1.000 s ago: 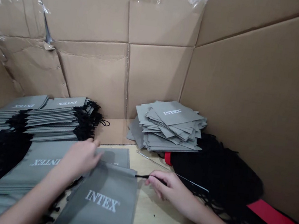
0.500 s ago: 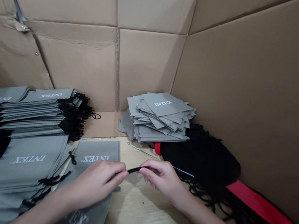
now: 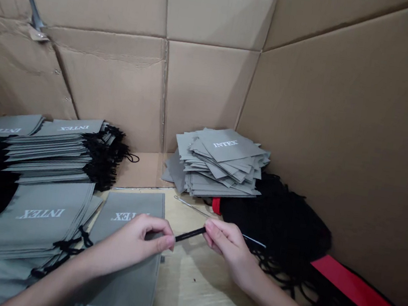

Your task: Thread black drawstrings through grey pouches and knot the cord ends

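A short black cord (image 3: 190, 234) runs straight between my hands above the table. My left hand (image 3: 150, 239) pinches its left end between thumb and fingers. The other end is in the closed fingertips of my right hand (image 3: 227, 245). Beneath my left hand and forearm lie flat grey fabric pouches (image 3: 126, 274) with white INTEX print. Behind my right hand a thin metal rod (image 3: 191, 206) with a looped end shows on both sides of it; whether the hand touches the rod I cannot tell.
Stacked grey pouches with black cords (image 3: 48, 151) fill the left side. A loose pile of grey pouches (image 3: 221, 165) sits at the back. On the right lies a bundle of black cords (image 3: 293, 221) with a red band (image 3: 359, 291). Cardboard walls (image 3: 205, 92) enclose the table (image 3: 199, 294).
The cord went from slightly curved to straight. My hands moved a little apart, and the left fingers look more loosely curled. The lower print on the pouches beneath my left arm now lies straighter.
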The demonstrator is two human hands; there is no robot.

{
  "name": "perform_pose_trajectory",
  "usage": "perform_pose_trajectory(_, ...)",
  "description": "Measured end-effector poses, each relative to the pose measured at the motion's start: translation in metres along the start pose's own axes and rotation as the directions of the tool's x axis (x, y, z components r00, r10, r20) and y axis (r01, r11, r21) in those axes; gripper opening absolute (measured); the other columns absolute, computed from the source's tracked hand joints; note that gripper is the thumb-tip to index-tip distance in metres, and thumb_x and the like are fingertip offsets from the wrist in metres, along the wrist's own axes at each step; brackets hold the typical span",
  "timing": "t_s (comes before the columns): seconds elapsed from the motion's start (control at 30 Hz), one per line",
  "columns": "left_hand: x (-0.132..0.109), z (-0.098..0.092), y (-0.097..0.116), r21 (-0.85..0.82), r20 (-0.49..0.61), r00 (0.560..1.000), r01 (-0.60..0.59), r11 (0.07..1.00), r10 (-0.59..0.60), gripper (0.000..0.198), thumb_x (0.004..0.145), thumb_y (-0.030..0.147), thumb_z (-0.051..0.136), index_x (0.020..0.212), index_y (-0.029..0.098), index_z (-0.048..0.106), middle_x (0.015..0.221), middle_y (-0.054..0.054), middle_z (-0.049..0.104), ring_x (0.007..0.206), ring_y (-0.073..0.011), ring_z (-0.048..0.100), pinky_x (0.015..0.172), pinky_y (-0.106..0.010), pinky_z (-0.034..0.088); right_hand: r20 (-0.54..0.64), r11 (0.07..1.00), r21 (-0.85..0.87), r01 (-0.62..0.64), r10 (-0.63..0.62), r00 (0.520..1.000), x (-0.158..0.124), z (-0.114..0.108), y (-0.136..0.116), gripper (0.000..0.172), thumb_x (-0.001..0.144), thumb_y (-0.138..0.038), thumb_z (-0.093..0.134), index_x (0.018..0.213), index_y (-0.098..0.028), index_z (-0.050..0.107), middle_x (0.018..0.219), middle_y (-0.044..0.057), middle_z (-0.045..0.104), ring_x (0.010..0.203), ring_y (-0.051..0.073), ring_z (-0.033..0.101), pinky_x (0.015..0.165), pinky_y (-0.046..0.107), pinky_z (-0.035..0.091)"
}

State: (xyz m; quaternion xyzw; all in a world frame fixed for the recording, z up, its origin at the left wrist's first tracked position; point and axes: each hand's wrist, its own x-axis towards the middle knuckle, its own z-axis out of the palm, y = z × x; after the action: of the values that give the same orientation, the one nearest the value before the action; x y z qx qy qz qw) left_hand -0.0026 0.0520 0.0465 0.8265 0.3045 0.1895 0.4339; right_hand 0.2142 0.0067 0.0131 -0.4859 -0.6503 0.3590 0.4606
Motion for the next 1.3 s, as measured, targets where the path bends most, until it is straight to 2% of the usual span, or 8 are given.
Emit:
perform_pose_trajectory(0.17, -0.002, 0.013, 0.002, -0.374, 0.108, 0.994, 0.023, 0.927, 0.019, 0.027, 0.078, 0.040, 0.059, 0.080, 0.016, 0.072, 0.064, -0.002, 0.062, 0.060, -0.0124, 0.051, 0.060, -0.022, 0.039, 0.082, 0.975, 0.163, -0.151, 0.139, 0.987, -0.002, 0.021, 0.005, 0.047, 0.083, -0.054, 0.043, 0.052, -0.019, 0.037, 0.050, -0.006, 0.030, 0.046, 0.008, 0.026, 0.045, 0.024, 0.018)
perform_pose_trajectory(0.27, 0.000, 0.022, 0.001, -0.392, -0.002, 0.998, -0.061, 0.918, 0.066, 0.028, 0.077, 0.039, 0.061, 0.069, 0.015, 0.073, 0.062, -0.003, 0.060, 0.060, -0.0130, 0.051, 0.059, -0.023, 0.040, 0.201, 0.924, 0.293, -0.246, 0.192, 0.961, -0.010, 0.041, 0.008, 0.047, 0.079, -0.058, 0.047, 0.053, -0.019, 0.040, 0.049, -0.006, 0.033, 0.045, 0.007, 0.027, 0.043, 0.022, 0.018)
perform_pose_trajectory(0.4, 0.002, 0.029, -0.003, -0.110, -0.215, 0.974, -0.097, 0.989, 0.071, 0.024, 0.080, 0.031, 0.058, 0.068, 0.016, 0.073, 0.069, -0.005, 0.060, 0.069, -0.0155, 0.056, 0.067, -0.024, 0.043, 0.339, 0.725, 0.451, -0.521, 0.400, 0.851, -0.018, 0.049, 0.000, 0.044, 0.075, -0.054, 0.052, 0.053, -0.020, 0.034, 0.044, -0.010, 0.025, 0.037, 0.004, 0.015, 0.038, 0.020, 0.010)
perform_pose_trajectory(0.5, 0.000, 0.029, -0.005, 0.239, -0.150, 0.980, -0.090, 0.967, 0.128, 0.024, 0.087, 0.024, 0.048, 0.083, 0.019, 0.071, 0.075, -0.006, 0.061, 0.070, -0.0154, 0.058, 0.065, -0.023, 0.043, 0.432, 0.539, 0.544, -0.643, 0.477, 0.765, -0.018, 0.041, -0.012, 0.038, 0.079, -0.045, 0.048, 0.056, -0.021, 0.031, 0.042, -0.012, 0.020, 0.036, 0.004, 0.008, 0.036, 0.018, 0.006)
perform_pose_trajectory(0.8, -0.007, 0.044, -0.005, 0.812, 0.039, 0.986, -0.127, 0.570, 0.163, 0.018, 0.089, 0.018, 0.039, 0.094, 0.018, 0.056, 0.078, -0.006, 0.063, 0.060, -0.0176, 0.059, 0.051, -0.024, 0.038, 0.576, 0.170, 0.707, -0.686, 0.425, 0.698, -0.016, 0.031, -0.007, 0.030, 0.086, -0.024, 0.037, 0.057, -0.020, 0.033, 0.040, -0.011, 0.022, 0.035, 0.005, 0.008, 0.034, 0.016, 0.010)
perform_pose_trajectory(1.0, -0.013, 0.036, -0.003, 0.753, -0.006, 0.971, -0.153, 0.640, 0.238, 0.019, 0.089, 0.024, 0.040, 0.080, 0.018, 0.055, 0.069, -0.004, 0.061, 0.054, -0.0156, 0.054, 0.049, -0.025, 0.030, 0.600, 0.243, 0.653, -0.718, 0.413, 0.685, -0.015, 0.026, -0.014, 0.035, 0.086, -0.035, 0.043, 0.056, -0.019, 0.036, 0.039, -0.012, 0.021, 0.034, 0.004, 0.009, 0.034, 0.015, 0.011)
perform_pose_trajectory(1.17, -0.011, 0.032, 0.002, 0.267, -0.158, 0.981, -0.067, 0.961, 0.112, 0.029, 0.089, 0.033, 0.042, 0.068, 0.018, 0.055, 0.063, 0.001, 0.055, 0.058, -0.0116, 0.049, 0.055, -0.021, 0.032, 0.262, 0.707, 0.572, -0.416, 0.323, 0.909, -0.009, 0.033, -0.003, 0.040, 0.076, -0.060, 0.053, 0.077, -0.020, 0.047, 0.046, -0.009, 0.039, 0.033, 0.004, 0.023, 0.036, 0.017, 0.019)
perform_pose_trajectory(1.3, -0.006, 0.033, -0.003, -0.119, -0.173, 0.985, -0.031, 0.992, 0.010, 0.035, 0.087, 0.040, 0.042, 0.068, 0.016, 0.058, 0.063, 0.002, 0.054, 0.062, -0.0117, 0.047, 0.058, -0.020, 0.033, 0.151, 0.901, 0.402, -0.162, 0.109, 0.982, -0.016, 0.046, 0.010, 0.038, 0.079, -0.057, 0.052, 0.088, -0.021, 0.045, 0.071, -0.003, 0.051, 0.049, 0.007, 0.044, 0.048, 0.020, 0.033)
